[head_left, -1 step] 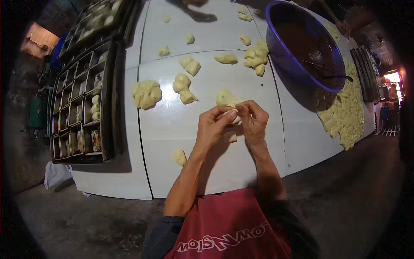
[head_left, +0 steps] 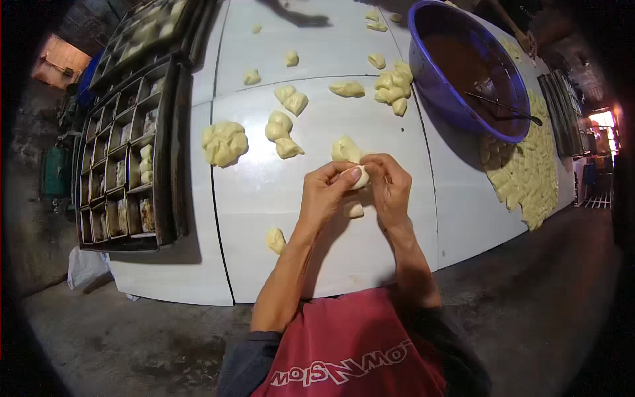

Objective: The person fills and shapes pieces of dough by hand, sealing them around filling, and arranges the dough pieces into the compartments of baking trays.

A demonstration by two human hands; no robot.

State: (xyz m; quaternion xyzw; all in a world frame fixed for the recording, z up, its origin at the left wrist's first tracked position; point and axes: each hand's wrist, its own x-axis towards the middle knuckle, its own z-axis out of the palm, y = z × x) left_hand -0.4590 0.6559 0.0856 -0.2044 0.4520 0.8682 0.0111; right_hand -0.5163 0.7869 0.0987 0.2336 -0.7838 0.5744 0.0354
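Left hand (head_left: 323,195) and right hand (head_left: 390,188) are close together, both pinching one small dough piece (head_left: 360,177), which sits between their fingers with the left thumb on it. It looks pale, smooth, soft and round. Just below it in view, a small scrap (head_left: 354,210) shows on the white table (head_left: 264,202), and a yellowish lump (head_left: 344,147) lies just past the fingers.

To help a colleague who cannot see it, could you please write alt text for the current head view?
A person's bare hands pinch a small piece of pale dough above a white table. More dough lumps lie scattered ahead, with dark compartmented trays at the left and a purple tub at the right.
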